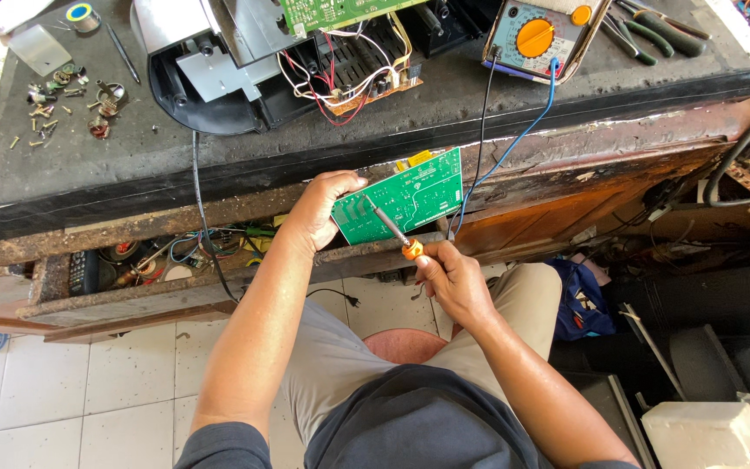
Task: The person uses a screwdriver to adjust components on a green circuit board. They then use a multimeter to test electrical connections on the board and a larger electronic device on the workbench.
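Circuit board (pixel 403 196), green, sits gripped at its left edge by the left hand (pixel 319 213). The right hand (pixel 449 274) just below clasps an orange-handled soldering iron (pixel 392 228), tip on the board.

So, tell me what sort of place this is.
Probably an electronics repair bench: the left hand holds a green circuit board, the right hand a soldering iron, with a multimeter above.
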